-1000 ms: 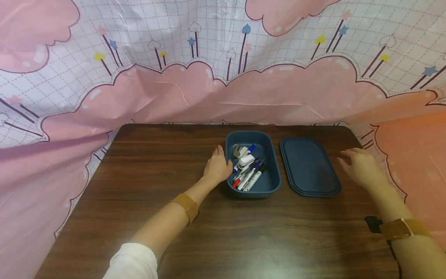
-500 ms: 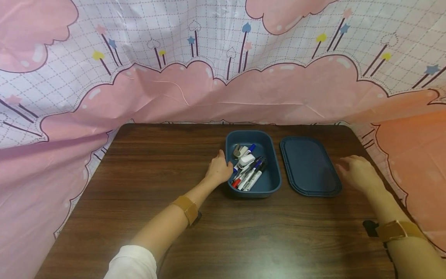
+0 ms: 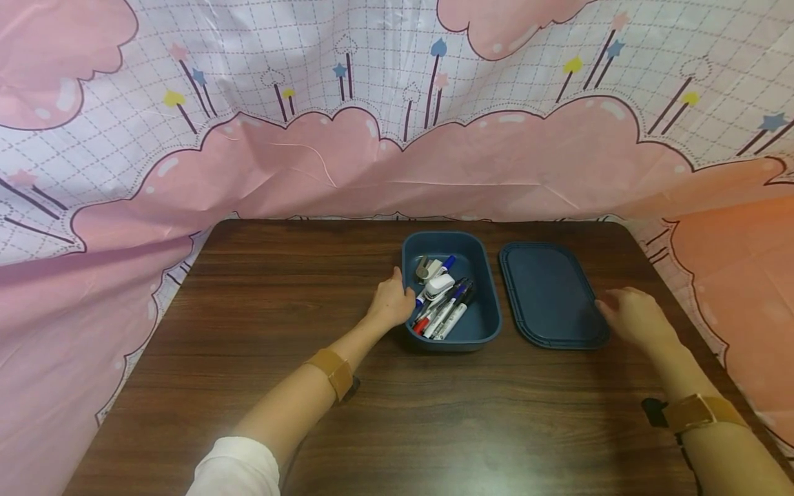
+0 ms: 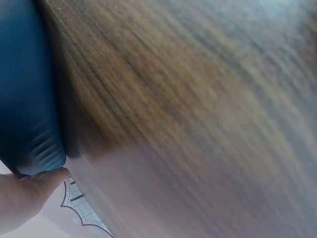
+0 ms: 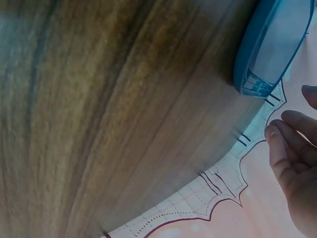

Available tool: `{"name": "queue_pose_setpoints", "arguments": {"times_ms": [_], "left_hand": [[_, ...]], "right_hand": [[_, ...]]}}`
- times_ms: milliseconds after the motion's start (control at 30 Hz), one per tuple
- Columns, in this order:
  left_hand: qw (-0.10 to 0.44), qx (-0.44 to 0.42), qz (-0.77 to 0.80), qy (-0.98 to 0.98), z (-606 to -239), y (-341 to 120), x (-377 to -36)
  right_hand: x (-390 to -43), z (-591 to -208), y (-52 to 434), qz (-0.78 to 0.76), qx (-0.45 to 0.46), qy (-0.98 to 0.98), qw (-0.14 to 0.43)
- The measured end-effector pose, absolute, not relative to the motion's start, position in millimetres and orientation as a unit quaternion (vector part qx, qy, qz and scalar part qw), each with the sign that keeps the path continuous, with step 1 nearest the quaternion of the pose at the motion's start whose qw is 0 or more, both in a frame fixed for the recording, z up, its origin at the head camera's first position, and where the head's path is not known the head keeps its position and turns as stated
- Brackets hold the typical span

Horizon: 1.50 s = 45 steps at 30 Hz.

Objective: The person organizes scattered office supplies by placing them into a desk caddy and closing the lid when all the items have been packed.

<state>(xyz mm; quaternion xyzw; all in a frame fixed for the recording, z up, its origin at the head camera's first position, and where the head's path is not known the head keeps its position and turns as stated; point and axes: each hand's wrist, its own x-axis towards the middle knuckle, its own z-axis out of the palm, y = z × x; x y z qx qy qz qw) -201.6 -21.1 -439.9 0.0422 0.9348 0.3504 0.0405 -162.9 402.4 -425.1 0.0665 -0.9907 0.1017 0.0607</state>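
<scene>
In the head view, a dark blue plastic box [image 3: 484, 303] stands on the table with its top uncovered. Several pens and markers [image 3: 451, 321] lie in it, along with a white roundish piece [image 3: 439, 284] and a small grey metal item [image 3: 422, 267]. At the box's left wall, my left hand [image 3: 391, 302] grips the rim; most of its fingers are hidden. The matching lid [image 3: 552, 296] lies flat to the right. Beside the lid's right edge hovers my right hand [image 3: 637, 318], fingers loosely bent and holding nothing. In the right wrist view, its fingers [image 5: 292, 148] are apart from the lid [image 5: 247, 64].
A brown wood-grain table [image 3: 298, 275] carries the box and lid. Behind it hangs a pink and white patterned cloth [image 3: 397, 165], which also drops along both sides. Each wrist wears a tan strap [image 3: 331, 372] with a small dark camera.
The left hand's fingers, straight along the box wall before, have bent down out of sight. My right hand has come lower and slightly left, closer to the lid. Box and lid stay put.
</scene>
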Motion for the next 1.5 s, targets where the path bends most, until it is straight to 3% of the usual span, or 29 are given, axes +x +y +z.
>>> {"name": "queue_pose_setpoints", "arguments": {"times_ms": [833, 1500], "left_hand": [[0.025, 0.056, 0.352, 0.934, -440.9, -21.9, -201.0], [0.041, 0.049, 0.351, 0.934, -440.8, -22.4, -201.7]], "right_hand": [[-163.0, -446.2, 406.5, 0.105, 0.058, -0.993, 0.012], [-163.2, -450.7, 402.7, 0.102, 0.039, -0.994, 0.028]]}}
